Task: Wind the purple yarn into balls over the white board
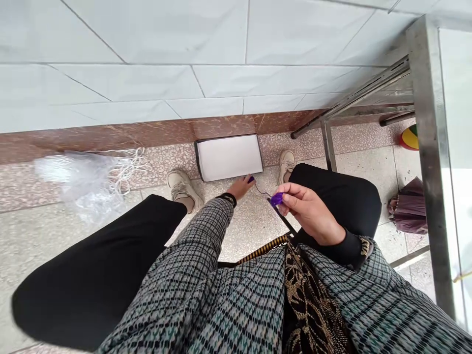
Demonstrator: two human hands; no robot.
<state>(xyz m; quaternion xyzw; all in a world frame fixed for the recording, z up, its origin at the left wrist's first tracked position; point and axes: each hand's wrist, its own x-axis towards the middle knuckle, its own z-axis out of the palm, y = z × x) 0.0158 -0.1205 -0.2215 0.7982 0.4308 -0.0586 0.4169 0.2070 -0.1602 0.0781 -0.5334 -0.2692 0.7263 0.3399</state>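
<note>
My right hand [306, 209] is closed in a pinch, thumb against fingers, on a small bright purple piece [276, 198] that looks soft. Lower down, my left hand [240, 188] reaches toward the floor between my feet, its fingers closed round a small dark purple piece [251, 179]. A thin dark cord [262, 191] runs between the two purple pieces. What exactly they are is too small to make out. Just beyond my left hand lies a shallow white rectangular box or board [230, 157] with a black edge, close to the wall.
A clear plastic bag [86, 182] with white cords [129, 167] lies on the floor at left. On the right stands a metal frame [429, 162], with a folded dark purple umbrella-like item [409, 206] and a red and yellow object [408, 137] behind it. White tiled wall [217, 81] faces me.
</note>
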